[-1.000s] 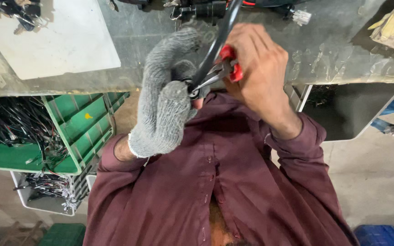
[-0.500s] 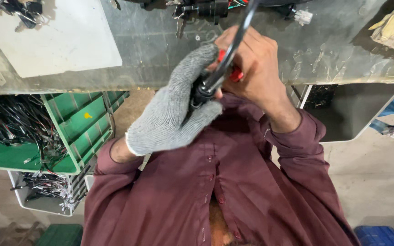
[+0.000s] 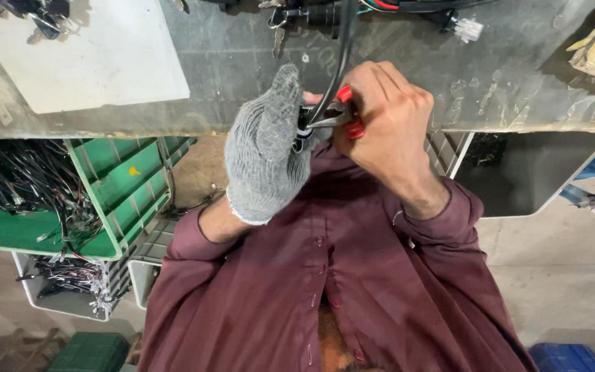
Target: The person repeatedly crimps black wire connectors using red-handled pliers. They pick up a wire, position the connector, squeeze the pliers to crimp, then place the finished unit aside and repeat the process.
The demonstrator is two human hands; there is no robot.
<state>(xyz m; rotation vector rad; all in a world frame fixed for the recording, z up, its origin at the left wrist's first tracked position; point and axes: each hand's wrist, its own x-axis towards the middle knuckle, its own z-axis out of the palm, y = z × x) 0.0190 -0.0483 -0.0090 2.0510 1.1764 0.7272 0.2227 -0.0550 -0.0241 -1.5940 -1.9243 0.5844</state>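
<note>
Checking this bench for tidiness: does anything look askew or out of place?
The green crate under the workbench sits tilted, with tangled black wires spilling over its edge. The gloved left hand and bare right hand with red-handled pliers look ordinary.

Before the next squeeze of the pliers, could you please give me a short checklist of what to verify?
1. Left hand, gloved, closed around the black cable: ok.
2. Right hand closed on the red-handled pliers: ok.
3. Plier tips meet the cable's end beside the glove: ok. What exactly they pinch: cannot tell.
4. Both hands protected: not ok, the right hand is bare.
5. Cable free of the other wires on the bench: cannot tell, it runs up out of view.
</note>
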